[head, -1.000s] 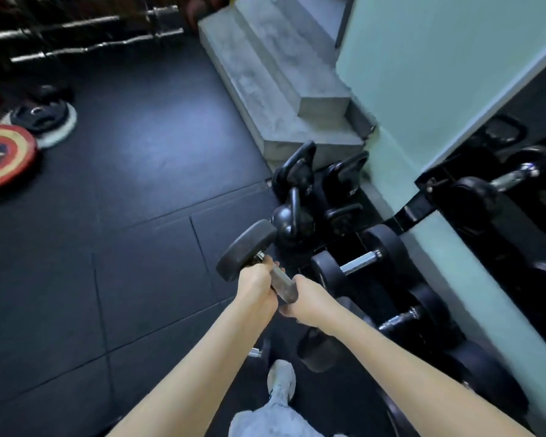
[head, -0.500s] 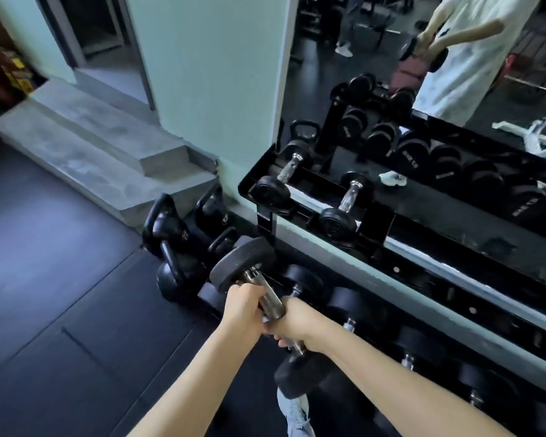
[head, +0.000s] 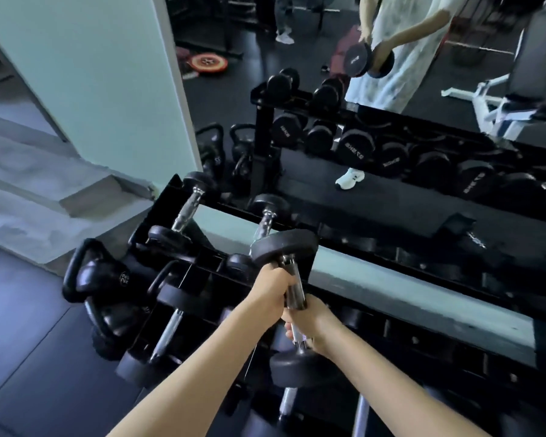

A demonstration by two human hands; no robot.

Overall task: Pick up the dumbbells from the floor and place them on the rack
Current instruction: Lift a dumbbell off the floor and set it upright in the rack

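Above the black rack [head: 391, 280], in the head view, both hands hold one dumbbell [head: 286, 249] by its chrome handle: left hand [head: 273, 293] wrapped high, right hand [head: 316, 323] wrapped lower. Two smaller dumbbells [head: 185, 212] rest on the rack's top tier beside it.

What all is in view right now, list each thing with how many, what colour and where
held dumbbell: one, black ends and chrome handle, in both hands over the rack
rack: one, black, along the mirror wall
racked dumbbells: two clear on the top tier at left, more below, black
kettlebells: several, black, on the floor left of the rack
mirror: one, behind the rack
steps: grey, far left
left hand: gripping the handle's upper part
right hand: gripping lower down
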